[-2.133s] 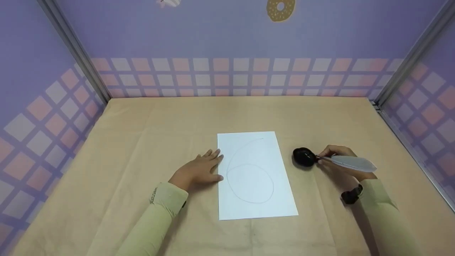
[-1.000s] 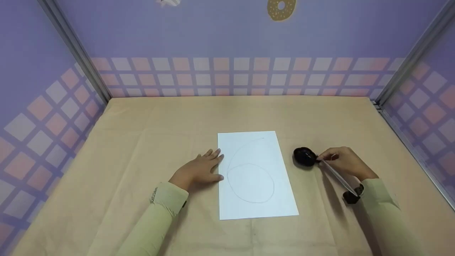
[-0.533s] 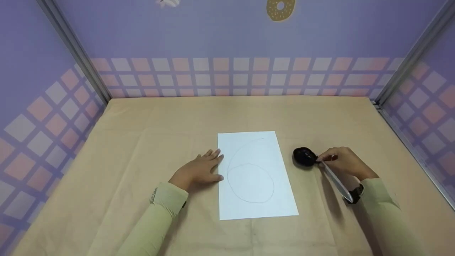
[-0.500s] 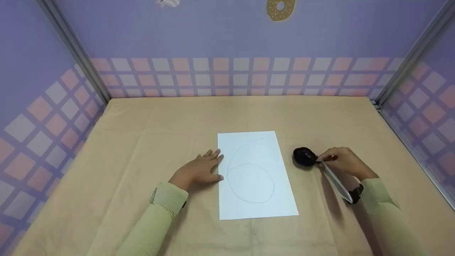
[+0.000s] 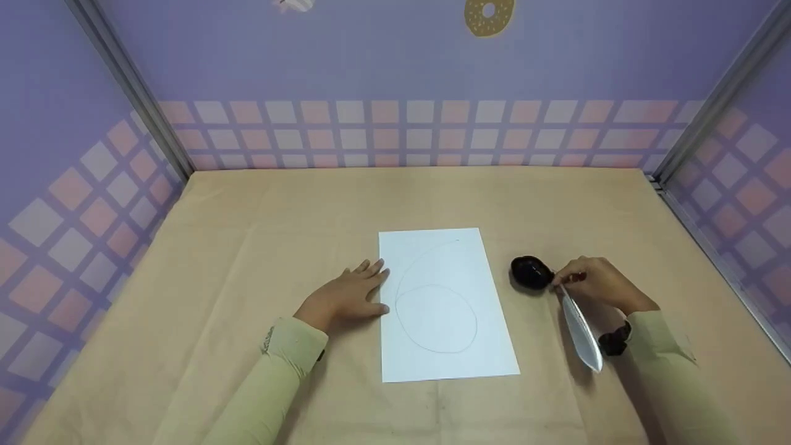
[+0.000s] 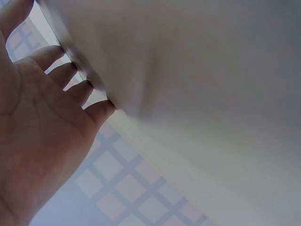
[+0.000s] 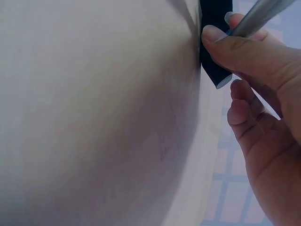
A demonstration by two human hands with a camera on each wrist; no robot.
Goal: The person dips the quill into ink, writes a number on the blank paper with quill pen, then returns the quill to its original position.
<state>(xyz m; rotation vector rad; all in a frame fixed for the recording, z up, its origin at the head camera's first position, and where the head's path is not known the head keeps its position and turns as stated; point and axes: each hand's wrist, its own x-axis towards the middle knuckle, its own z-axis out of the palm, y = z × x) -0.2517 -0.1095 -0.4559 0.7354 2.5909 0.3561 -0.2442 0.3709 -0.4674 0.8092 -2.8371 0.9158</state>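
In the head view my right hand (image 5: 596,281) pinches a white feather pen (image 5: 582,337) at its narrow end, right beside a glossy black rounded pen base (image 5: 529,273). The feather slants toward the front of the table. The right wrist view has thumb and forefinger together on the pen's shaft (image 7: 263,18), against the dark base (image 7: 215,59); the pen's tip is hidden there. My left hand (image 5: 349,293) lies with spread fingers at the left edge of a white sheet of paper (image 5: 442,259). A thin line on the paper forms a large figure like a 6.
A creased beige cloth (image 5: 296,204) covers the table. Walls with pink and white squares (image 5: 454,133) stand behind and at both sides, joined by grey metal posts. Dark bands, one a black wrist device (image 5: 613,342), are on the wrists.
The feather has swung from pointing right to pointing toward the front of the table. My right fingers stay beside the black base. The left hand and the paper have kept their places.
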